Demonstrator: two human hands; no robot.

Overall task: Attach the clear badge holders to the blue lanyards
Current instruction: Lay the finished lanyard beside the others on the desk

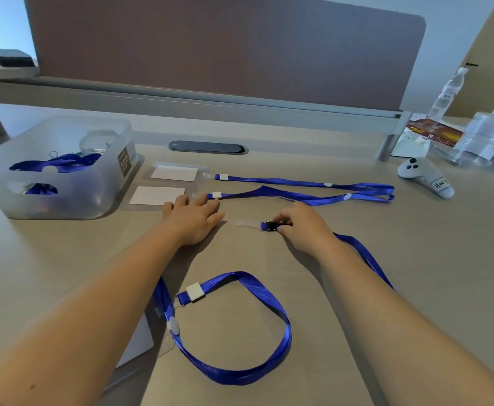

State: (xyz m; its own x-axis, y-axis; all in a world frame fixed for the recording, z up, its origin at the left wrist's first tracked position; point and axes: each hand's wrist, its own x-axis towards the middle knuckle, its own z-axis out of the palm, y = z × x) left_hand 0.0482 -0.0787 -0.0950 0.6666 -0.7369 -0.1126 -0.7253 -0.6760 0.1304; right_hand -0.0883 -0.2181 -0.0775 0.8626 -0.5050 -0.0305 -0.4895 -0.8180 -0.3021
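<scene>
My right hand (301, 227) pinches the black clip end (270, 226) of a blue lanyard (365, 256) that runs back under my right forearm; a clear strap sticks out left of the clip. My left hand (194, 216) lies flat with straight fingers on the desk, fingertips at the edge of a clear badge holder (157, 196) joined to a second lanyard (298, 197). Behind it lies another holder (174, 173) with its lanyard (283, 181). Near me, a looped lanyard (257, 291) lies over a holder (140, 341) partly hidden by my left forearm.
A frosted plastic bin (55, 171) with several blue lanyards stands at the left. A grey controller (425, 176), clear packaging (485, 142) and a water bottle (447, 95) sit at the right. A divider panel (225, 48) closes the desk's back, with a cable slot (207, 147) before it.
</scene>
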